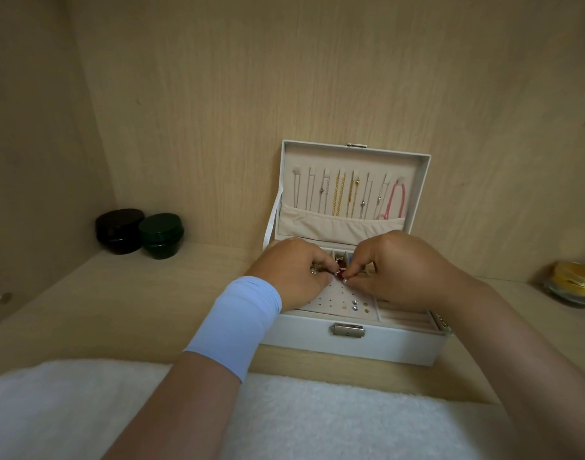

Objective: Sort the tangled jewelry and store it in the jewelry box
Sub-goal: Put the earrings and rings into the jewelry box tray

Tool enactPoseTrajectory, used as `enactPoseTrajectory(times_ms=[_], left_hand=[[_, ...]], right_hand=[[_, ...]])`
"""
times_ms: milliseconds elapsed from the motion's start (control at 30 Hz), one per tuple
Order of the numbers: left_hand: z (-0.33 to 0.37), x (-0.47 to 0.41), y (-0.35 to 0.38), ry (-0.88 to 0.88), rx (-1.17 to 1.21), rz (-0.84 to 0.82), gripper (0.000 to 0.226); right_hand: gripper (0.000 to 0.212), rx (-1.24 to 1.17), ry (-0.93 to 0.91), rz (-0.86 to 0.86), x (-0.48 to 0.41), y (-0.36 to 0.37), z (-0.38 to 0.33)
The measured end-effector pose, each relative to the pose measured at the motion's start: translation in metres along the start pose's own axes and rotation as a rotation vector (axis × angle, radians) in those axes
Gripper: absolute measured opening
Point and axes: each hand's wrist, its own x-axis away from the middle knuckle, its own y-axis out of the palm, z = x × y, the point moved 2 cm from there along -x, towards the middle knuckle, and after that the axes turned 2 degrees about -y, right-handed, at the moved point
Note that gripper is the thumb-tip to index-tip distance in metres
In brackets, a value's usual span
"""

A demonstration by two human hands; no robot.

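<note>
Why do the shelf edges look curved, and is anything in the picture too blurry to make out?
Head view: the wide-angle lens bows the shelf edges; light is soft and even, with only faint sheen on the dark jars; the white cloth nearest the camera is blurred; the small red piece pinched between left hand and right hand over the jewelry box is too small to identify.

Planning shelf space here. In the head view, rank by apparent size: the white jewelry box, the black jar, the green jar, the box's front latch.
1. jewelry box, clearly largest, lid open.
2. black jar and green jar: side by side, near alike; not ranked between them.
3. front latch, smallest.
</note>
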Motion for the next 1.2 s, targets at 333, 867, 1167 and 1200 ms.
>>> enactPoseTrajectory(times_ms=[333, 867, 1167, 1200], left_hand=[[0.001, -0.001, 0.002, 0.088, -0.080, 0.017, 0.027], [0.053, 0.003, -0.004, 0.084, 0.067, 0.104, 0.017], [0.152, -0.056, 0.045, 0.222, -0.031, -0.095, 0.017], [0.158, -0.064, 0.053, 0.223, -0.064, -0.130, 0.018]], right_hand=[[0.016, -0.078, 0.035, -0.041, -0.002, 0.000, 0.003], [0.006, -0.307, 0.209, 0.131, 0.034, -0.058, 0.063], [0.022, -0.134, 0.403, -0.104, 0.088, -0.046, 0.159], [0.023, -0.129, 0.415, -0.124, 0.090, -0.041, 0.164]])
